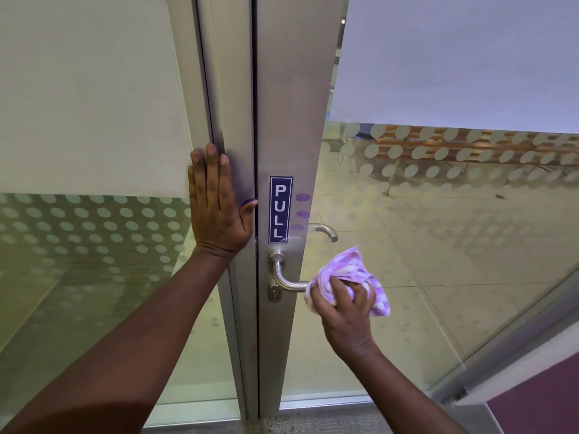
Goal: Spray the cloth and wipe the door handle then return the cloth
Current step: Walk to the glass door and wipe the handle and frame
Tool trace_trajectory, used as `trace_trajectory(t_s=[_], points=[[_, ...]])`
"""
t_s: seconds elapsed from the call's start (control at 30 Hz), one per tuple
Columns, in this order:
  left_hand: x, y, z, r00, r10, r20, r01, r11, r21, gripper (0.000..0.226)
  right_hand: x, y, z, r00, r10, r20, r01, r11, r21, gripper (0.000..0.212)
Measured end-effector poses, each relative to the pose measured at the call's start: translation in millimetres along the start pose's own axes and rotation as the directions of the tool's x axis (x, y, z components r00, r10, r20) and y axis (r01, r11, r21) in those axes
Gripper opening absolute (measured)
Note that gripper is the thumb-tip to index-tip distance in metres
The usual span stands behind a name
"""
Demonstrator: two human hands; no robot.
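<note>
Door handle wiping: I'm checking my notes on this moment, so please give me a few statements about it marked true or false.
1. The right hand presses a purple-and-white checked cloth onto the lever door handle. True.
2. The left hand holds a spray bottle. False: it lies flat and empty on the metal door frame.
3. The sign above the handle reads PUSH. False: it reads PULL.
4. A keyhole sits below the handle's base. True.

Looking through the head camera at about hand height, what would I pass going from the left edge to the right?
Frosted, dotted glass side panel → left hand flat on the metal frame → blue "PULL" sticker → brushed steel lever door handle → purple-and-white checked cloth bunched in the right hand → dotted glass door pane.
</note>
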State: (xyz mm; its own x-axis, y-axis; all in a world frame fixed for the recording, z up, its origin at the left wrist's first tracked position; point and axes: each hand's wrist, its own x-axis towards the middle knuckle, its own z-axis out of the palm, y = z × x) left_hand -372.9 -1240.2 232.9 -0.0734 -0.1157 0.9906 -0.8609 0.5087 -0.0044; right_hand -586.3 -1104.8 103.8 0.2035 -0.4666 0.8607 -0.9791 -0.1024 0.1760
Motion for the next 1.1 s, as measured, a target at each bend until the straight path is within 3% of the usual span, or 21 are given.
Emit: trace_trajectory(t_s=[0.13,0.2,0.27,0.33,0.53,0.7,0.77,0.87,0.97,1.1], points=[[-0.3,0.0,-0.8,1.0,-0.006,0.013,0.006,1.0,0.002,0.069,-4.5,24.1,-7.0,0.995,0.066,0.082,-0.069,0.997,0.039,0.059],[0.1,0.6,-1.2,1.0,-0.009,0.018,0.008,1.0,0.006,0.069,-1.6,34.8,-13.9,0.968,0.196,0.154,-0.209,0.975,0.075,0.056],[-0.3,1.4,-1.4,1.0,-0.009,0.028,0.009,1.0,0.018,0.071,5.9,49.7,-24.9,0.878,0.423,0.224,-0.457,0.88,0.129,0.047],[-1.1,1.1,-1.6,0.999,-0.003,0.041,0.002,0.999,0.035,0.074,19.9,61.9,-37.4,0.797,0.539,0.274,-0.591,0.79,0.163,0.036],[-0.5,-0.5,-2.1,0.997,0.037,0.061,-0.04,0.998,0.048,0.076,92.8,32.5,-59.1,0.872,0.488,0.041,-0.469,0.809,0.353,0.044],[-1.6,0.2,-1.7,0.998,0.024,0.063,-0.028,0.998,0.058,0.072,132.6,-1.8,-60.5,0.933,0.334,-0.136,-0.262,0.886,0.383,0.046],[-2.0,-0.3,-1.3,0.998,0.027,0.062,-0.03,0.998,0.052,0.071,145.7,-11.2,-55.1,0.941,0.283,-0.187,-0.192,0.899,0.394,0.057],[-1.6,-1.6,-0.8,0.998,0.041,0.058,-0.043,0.998,0.042,0.069,160.8,-15.0,-44.4,0.957,0.224,-0.186,-0.137,0.91,0.392,0.063],[-2.1,-2.0,-0.2,0.998,0.037,0.055,-0.039,0.998,0.043,0.069,167.8,-12.9,-33.9,0.984,0.163,-0.072,-0.126,0.921,0.368,0.064],[-2.0,-2.4,0.4,0.998,0.04,0.055,-0.042,0.999,0.032,0.069,174.9,-7.2,-26.0,0.998,0.044,-0.047,-0.033,0.974,0.226,0.048]])
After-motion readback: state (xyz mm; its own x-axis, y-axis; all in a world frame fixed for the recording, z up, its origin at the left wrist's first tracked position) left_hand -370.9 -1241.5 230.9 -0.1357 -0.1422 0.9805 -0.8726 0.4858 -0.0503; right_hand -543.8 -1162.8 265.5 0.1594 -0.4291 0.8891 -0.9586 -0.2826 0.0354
